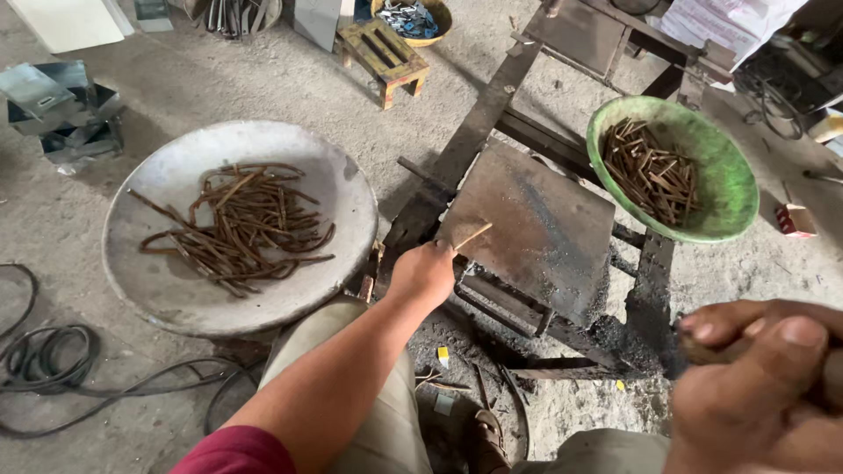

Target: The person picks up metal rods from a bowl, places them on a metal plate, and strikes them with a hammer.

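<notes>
A short rusty rod [471,235] is pinched between the fingers of the left hand [424,272] and is held at a slant over the near left corner of a dark steel plate [536,230], which forms the top of a rusted metal stand [479,123]. The right hand [760,386] is seen very close at the near right, blurred; its fingers are curled tight around a brown handle [702,351], of which only a stub is shown.

Two bowls are in view. To the left, on the concrete floor, a wide grey metal pan [158,290] is filled with a tangle of long bent rusty rods [241,224]; their number cannot be counted. To the right, a green bowl [729,175] resting on the stand holds a heap of short straight rusty pieces [654,171], likewise too many to count.

At the far edge a small yellow wooden stool [385,54] and one yellow basin of bluish metal parts [411,17] are set. A white printed sack [729,25] lies at the far right, and a small red and white box [795,219] is seen on the floor beside the green bowl. Folded grey sheet-metal pieces [61,105] are stacked at the far left, and black cables [53,360] are coiled at the near left.
</notes>
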